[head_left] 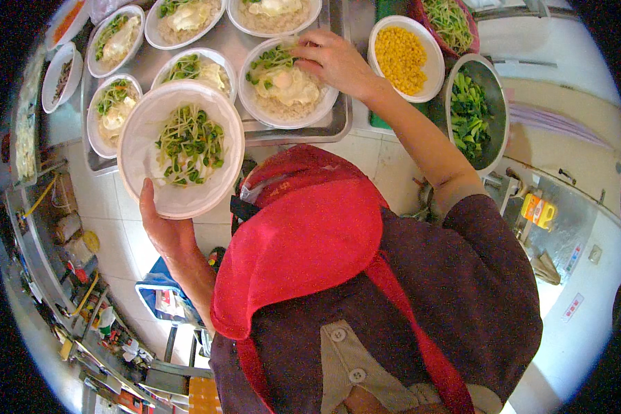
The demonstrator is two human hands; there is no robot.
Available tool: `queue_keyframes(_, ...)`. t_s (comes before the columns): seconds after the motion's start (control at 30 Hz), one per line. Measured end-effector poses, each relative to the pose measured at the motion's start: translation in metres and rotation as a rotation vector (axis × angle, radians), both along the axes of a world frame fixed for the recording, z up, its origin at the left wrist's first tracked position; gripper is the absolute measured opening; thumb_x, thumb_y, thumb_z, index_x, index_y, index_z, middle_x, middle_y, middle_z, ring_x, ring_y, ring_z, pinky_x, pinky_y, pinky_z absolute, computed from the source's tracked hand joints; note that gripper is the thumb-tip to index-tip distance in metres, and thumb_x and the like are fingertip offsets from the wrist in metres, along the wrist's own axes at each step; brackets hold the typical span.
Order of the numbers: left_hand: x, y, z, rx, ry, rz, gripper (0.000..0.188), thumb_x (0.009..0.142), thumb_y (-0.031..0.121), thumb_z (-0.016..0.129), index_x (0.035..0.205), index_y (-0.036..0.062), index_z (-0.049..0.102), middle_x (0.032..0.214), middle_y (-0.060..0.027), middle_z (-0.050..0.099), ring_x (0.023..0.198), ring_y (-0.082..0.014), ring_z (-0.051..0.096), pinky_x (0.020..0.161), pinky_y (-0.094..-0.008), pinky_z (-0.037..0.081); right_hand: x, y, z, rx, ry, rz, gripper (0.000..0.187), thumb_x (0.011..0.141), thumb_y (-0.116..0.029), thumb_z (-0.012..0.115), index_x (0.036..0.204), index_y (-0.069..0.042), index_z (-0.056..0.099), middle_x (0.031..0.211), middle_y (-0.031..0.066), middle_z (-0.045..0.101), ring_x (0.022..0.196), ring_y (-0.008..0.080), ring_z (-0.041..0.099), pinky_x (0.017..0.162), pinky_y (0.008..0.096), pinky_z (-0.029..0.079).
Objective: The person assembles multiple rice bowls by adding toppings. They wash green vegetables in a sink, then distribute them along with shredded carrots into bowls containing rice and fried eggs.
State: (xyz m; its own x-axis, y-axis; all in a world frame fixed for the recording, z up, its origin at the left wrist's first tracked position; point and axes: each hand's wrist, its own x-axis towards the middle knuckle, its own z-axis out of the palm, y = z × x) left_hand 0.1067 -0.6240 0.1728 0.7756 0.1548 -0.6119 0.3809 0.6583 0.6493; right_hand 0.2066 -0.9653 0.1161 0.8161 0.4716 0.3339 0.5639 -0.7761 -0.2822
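Observation:
My left hand grips the rim of a large white bowl, its thumb over the near edge. A heap of green sprouts lies inside it. Just beyond, my right hand reaches over a white bowl of rice with a fried egg and sprouts on top. Its fingers are bent and slightly apart, with the tips at the edge of those sprouts. Nothing shows between them. The held bowl partly covers another rice bowl behind it.
Several more filled bowls share the metal tray. To the right stand a bowl of corn kernels, a red basket of sprouts and a bowl of chopped greens. A small white bowl with dark food sits at far left.

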Motion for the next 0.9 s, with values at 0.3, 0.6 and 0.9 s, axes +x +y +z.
queue_keyframes(0.3, 0.006, -0.021, 0.007, 0.040, -0.027, -0.036, 0.055, 0.085, 0.026, 0.051, 0.129, -0.0027, 0.034, 0.125, -0.0171, 0.046, 0.114, -0.0273, 0.046, 0.097, -0.0389, 0.035, -0.013, 0.056, 0.056, 0.311, -0.017, 0.129, 0.017, 0.075, -0.021, 0.059, 0.078, -0.006, 0.064, 0.086, 0.0083, 0.060, 0.075, 0.0263, 0.060, 0.068, 0.0377, 0.049)
queue_keyframes(0.6, 0.008, -0.048, 0.014, 0.071, -0.092, -0.248, 0.057, 0.085, 0.028, 0.053, 0.129, -0.0022, 0.035, 0.125, -0.0167, 0.047, 0.115, -0.0273, 0.045, 0.098, -0.0394, 0.033, -0.025, 0.117, 0.064, -0.080, 0.066, 0.272, 0.016, 0.074, -0.009, 0.055, 0.088, -0.001, 0.060, 0.078, 0.0114, 0.055, 0.076, 0.0297, 0.060, 0.066, 0.0381, 0.049)
queue_keyframes(0.9, 0.002, -0.051, 0.002, 0.031, -0.087, -0.263, 0.057, 0.084, 0.028, 0.055, 0.127, -0.0047, 0.037, 0.125, -0.0169, 0.047, 0.115, -0.0263, 0.046, 0.098, -0.0366, 0.034, -0.021, 0.098, 0.086, 0.260, 0.094, 0.186, 0.015, 0.073, -0.015, 0.061, 0.082, -0.005, 0.066, 0.074, 0.0116, 0.062, 0.071, 0.0278, 0.061, 0.063, 0.0363, 0.049)
